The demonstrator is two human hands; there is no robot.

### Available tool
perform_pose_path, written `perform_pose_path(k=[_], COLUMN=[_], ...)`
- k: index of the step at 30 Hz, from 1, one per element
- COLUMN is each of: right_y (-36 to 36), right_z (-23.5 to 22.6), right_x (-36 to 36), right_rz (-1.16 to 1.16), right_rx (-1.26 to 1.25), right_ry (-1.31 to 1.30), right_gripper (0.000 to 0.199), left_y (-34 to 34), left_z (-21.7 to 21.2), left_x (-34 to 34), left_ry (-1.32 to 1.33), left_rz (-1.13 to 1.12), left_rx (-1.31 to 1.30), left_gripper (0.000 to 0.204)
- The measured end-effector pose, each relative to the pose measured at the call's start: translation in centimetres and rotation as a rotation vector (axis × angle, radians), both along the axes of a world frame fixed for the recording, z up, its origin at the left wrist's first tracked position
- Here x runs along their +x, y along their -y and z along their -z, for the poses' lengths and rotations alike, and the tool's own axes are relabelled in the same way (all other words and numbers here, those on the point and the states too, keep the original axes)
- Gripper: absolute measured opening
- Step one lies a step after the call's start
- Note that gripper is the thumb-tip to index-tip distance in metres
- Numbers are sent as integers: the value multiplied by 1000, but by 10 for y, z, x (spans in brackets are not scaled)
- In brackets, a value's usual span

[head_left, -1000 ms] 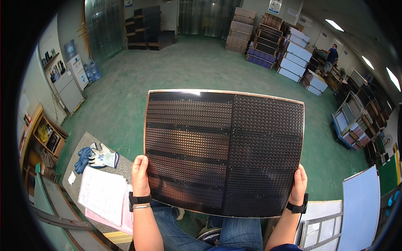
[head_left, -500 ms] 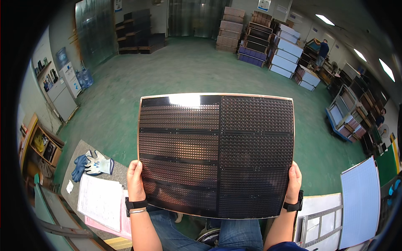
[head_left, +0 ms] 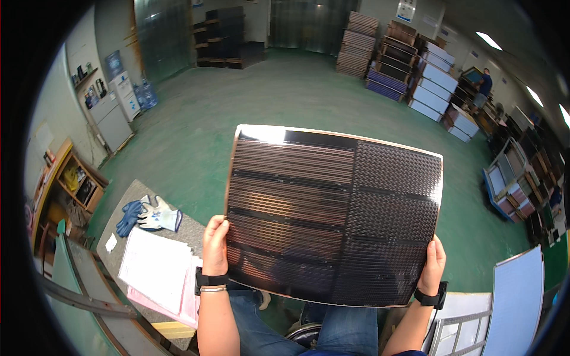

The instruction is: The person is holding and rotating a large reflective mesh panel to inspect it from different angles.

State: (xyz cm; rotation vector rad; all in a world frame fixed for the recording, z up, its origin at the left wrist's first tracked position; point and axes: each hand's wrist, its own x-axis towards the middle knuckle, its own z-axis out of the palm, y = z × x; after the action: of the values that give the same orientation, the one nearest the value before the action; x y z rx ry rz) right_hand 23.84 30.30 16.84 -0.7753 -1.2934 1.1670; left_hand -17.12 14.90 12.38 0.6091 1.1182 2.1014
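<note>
A large black circuit board panel (head_left: 291, 219) with rows of small copper-coloured marks and a thin copper edge is held up in front of me. My left hand (head_left: 215, 246) grips its left edge low down, the thumb on the front face. On the right edge, also low, my right hand (head_left: 433, 265) has hold of it. The panel is slightly tilted, its right side lower than its left. Bright light reflects along its upper left part. Most of my fingers are hidden behind the panel.
At the left, a grey table (head_left: 122, 255) bears work gloves (head_left: 157, 215) and a stack of papers (head_left: 155, 270). A light blue sheet (head_left: 518, 302) and a metal frame (head_left: 457, 335) are at the lower right. Stacked panels (head_left: 432, 83) and a loaded trolley (head_left: 504, 190) stand beyond; a person (head_left: 484, 89) works far off.
The panel has tilted, its right side dropping relative to its left, and its reflections have shifted. Both hands keep hold of it. The whole view has swung a little to the left.
</note>
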Motion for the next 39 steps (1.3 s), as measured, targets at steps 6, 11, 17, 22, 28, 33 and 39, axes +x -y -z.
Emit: perform_pose_path(k=[6,11,17,22,28,33,39], right_y=[-7,-13,-13,-10,-20,-32,0], right_z=[14,26,28,27,42,52,1], right_x=[-2,-5,-9,-11,8,-21,-54], right_rz=[-19,6,21,83,-13,0,-165], right_rx=[-57,-71,-87,-87,-56,388,-637], right_ry=[-6,-47,-73,-102,-242,-325,-735], right_gripper=[32,30,29,32,28,20,43], left_y=[1,2,1,2,3,-10,-9], left_z=[0,0,-7,-2,3,20,6], left_x=[1,0,5,5,3,-15,-6], left_ry=[40,21,48,6,-110,-339,-190], left_rz=[42,75,30,20,-26,33,41], left_rx=[20,33,51,74,132,241,35], left_gripper=[6,7,13,15,13,15,27])
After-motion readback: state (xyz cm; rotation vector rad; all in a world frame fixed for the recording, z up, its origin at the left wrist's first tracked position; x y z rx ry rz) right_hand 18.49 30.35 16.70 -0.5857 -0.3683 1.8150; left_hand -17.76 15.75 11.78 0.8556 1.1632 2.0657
